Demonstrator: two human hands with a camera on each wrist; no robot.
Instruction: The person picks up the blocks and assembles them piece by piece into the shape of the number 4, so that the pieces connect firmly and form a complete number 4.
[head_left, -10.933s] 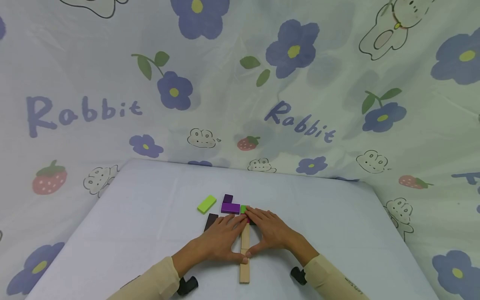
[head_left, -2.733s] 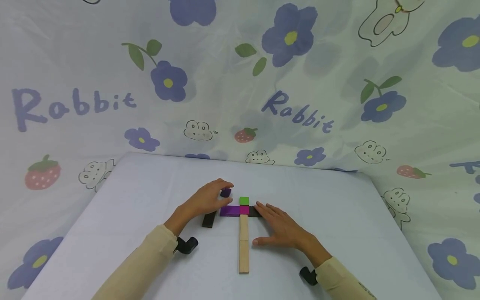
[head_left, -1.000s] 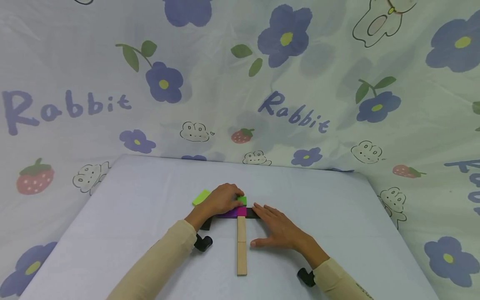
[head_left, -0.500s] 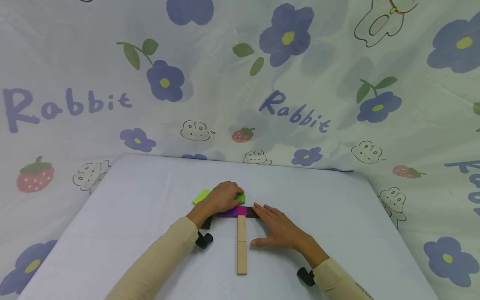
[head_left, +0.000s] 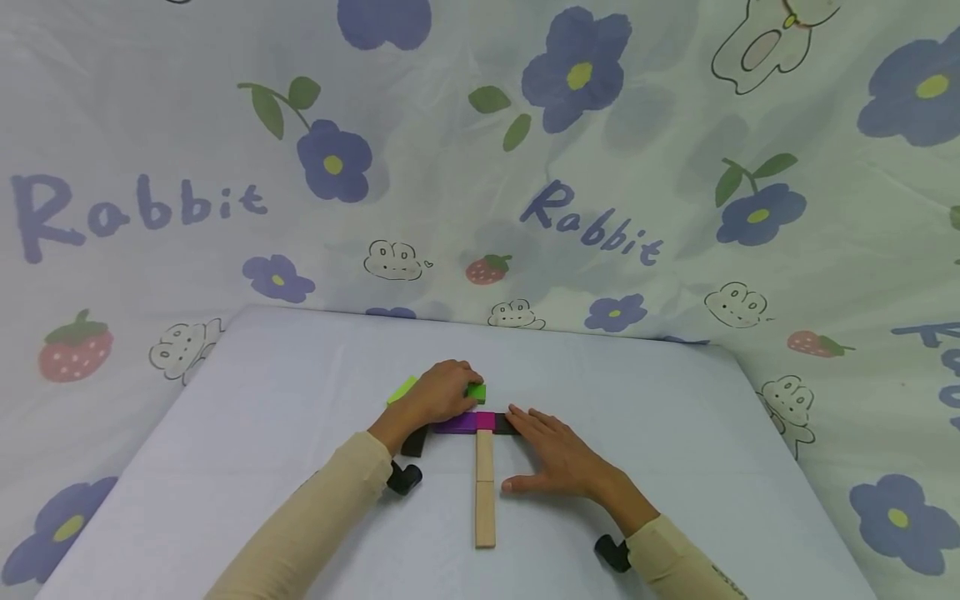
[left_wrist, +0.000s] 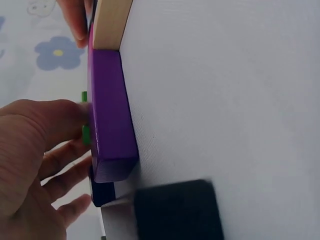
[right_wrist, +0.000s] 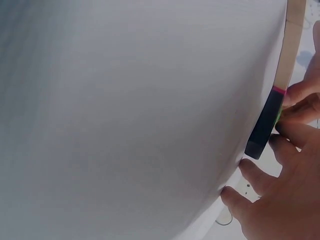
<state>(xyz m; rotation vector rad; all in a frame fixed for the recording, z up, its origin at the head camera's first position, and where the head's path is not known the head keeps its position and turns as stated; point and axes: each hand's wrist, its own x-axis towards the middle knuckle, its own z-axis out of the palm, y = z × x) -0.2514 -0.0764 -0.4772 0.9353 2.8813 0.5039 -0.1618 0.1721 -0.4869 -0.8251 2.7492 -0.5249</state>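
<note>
My left hand point(head_left: 438, 392) pinches a small green block point(head_left: 477, 393) between thumb and fingers, just behind the cross row. In the left wrist view the thumb hides most of that block. The row has a purple block point(head_left: 456, 423), a magenta block point(head_left: 486, 421) and a black block point(head_left: 503, 424) side by side. Two plain wooden blocks point(head_left: 485, 483) run end to end from the magenta one toward me. My right hand point(head_left: 558, 462) lies with fingers spread, its fingertips at the black block's right end. A small dark block point(left_wrist: 103, 190) shows beside my left fingers.
A yellow-green block point(head_left: 401, 390) lies left of the row, partly behind my left hand. Another black block point(head_left: 415, 442) lies near my left wrist. The white table point(head_left: 645, 400) ends at a patterned cloth backdrop point(head_left: 420, 208).
The green block has slid back and left, away from the magenta block, in my left hand's pinch. Earlier, that hand was at the small dark block. My right hand stays put.
</note>
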